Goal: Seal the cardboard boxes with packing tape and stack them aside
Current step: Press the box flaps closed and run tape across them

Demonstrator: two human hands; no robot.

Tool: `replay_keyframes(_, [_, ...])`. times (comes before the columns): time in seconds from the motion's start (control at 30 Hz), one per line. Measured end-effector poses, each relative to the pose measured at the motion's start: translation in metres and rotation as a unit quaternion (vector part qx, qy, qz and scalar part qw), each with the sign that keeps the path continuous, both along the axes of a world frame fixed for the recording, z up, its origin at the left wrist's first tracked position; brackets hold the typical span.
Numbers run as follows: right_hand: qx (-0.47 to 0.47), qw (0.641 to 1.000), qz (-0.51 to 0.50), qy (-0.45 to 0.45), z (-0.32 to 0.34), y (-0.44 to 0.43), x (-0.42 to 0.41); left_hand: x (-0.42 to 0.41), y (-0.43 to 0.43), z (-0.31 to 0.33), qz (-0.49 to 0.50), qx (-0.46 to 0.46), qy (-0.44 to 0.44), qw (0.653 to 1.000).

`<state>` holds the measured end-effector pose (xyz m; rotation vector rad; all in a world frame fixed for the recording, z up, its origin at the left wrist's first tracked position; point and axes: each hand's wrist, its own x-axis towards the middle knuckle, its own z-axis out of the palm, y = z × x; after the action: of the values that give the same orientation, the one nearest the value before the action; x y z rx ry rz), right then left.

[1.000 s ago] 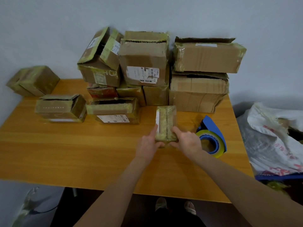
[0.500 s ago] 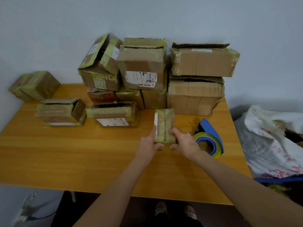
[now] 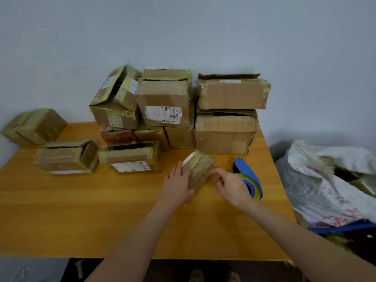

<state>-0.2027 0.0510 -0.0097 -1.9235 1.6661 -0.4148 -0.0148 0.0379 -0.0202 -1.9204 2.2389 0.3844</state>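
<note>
Head view: half a second ago both hands clasped the small box [image 3: 200,169] from either side, squared up on the tabletop [image 3: 81,210]. Now the box sits turned at a slant, its far end swung toward the left, and the right hand [image 3: 232,186] has let go of it. That hand has drawn off to the right, and in this view it overlaps the yellow roll of the tape dispenser [image 3: 249,180]; whether it touches the dispenser I cannot tell. Its fingers [image 3: 215,171] are loosely curled, with nothing seen in them.

The left hand [image 3: 178,185] remains on the box, laid flat along its left side with fingers [image 3: 177,169] straight, steadying rather than gripping.

For the task, this looks like the switch from positioning the box to taping it: one hand bracing, the other going for the dispenser. No fresh strip is visible on the box yet.

The box lies near the right middle of the tabletop, in front of the stack [image 3: 166,102], touching the left fingers and just beside the right ones, a small gap between. The dispenser rests just right of it.
</note>
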Motion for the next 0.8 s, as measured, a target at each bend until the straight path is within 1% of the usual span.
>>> replay_keyframes(0.1, [0.002,0.998,-0.039,0.04,0.001,-0.005,-0.023,0.018,-0.01,0.01,-0.101,-0.008,-0.046,0.994])
replay_keyframes(0.13, [0.014,0.997,-0.044,0.057,0.0,-0.006,-0.027,0.021,-0.011,0.011,-0.11,-0.019,-0.048,0.993])
replay_keyframes(0.17, [0.021,0.996,-0.049,0.071,-0.001,-0.006,-0.028,0.023,-0.011,0.012,-0.094,-0.038,-0.04,0.994])
replay_keyframes(0.23, [0.024,0.993,-0.074,0.091,-0.003,-0.005,-0.03,0.019,-0.004,0.009,0.009,-0.091,0.01,0.996])
replay_keyframes(0.27, [0.021,0.99,-0.095,0.101,-0.003,-0.005,-0.032,0.013,0.002,0.008,0.064,-0.114,0.037,0.991])
replay_keyframes(0.3, [0.02,0.986,-0.118,0.114,-0.003,-0.006,-0.034,0.005,0.007,0.008,0.094,-0.132,0.053,0.985])
replay_keyframes(0.33, [0.025,0.981,-0.143,0.125,-0.003,-0.006,-0.039,-0.004,0.012,0.009,0.094,-0.141,0.055,0.984])
replay_keyframes(0.4, [0.064,0.97,-0.189,0.138,-0.004,-0.009,-0.05,-0.024,0.02,0.007,0.052,-0.123,0.041,0.99])
replay_keyframes(0.43, [0.1,0.965,-0.205,0.133,-0.005,-0.01,-0.055,-0.032,0.021,0.004,0.041,-0.101,0.03,0.994])
replay_keyframes(0.53, [0.203,0.95,-0.224,0.08,-0.02,-0.014,-0.074,-0.045,0.014,-0.002,0.066,-0.046,-0.003,0.997])
replay_keyframes(0.6, [0.238,0.944,-0.228,0.023,-0.03,-0.015,-0.083,-0.047,0.011,-0.003,0.073,-0.049,-0.015,0.996])
replay_keyframes(0.67, [0.247,0.941,-0.232,-0.004,-0.038,-0.016,-0.088,-0.042,0.009,-0.004,0.054,-0.078,0.006,0.995])
replay_keyframes(0.8, [0.253,0.938,-0.236,-0.01,-0.043,-0.02,-0.091,-0.006,0.009,-0.01,-0.021,-0.117,0.096,0.988])
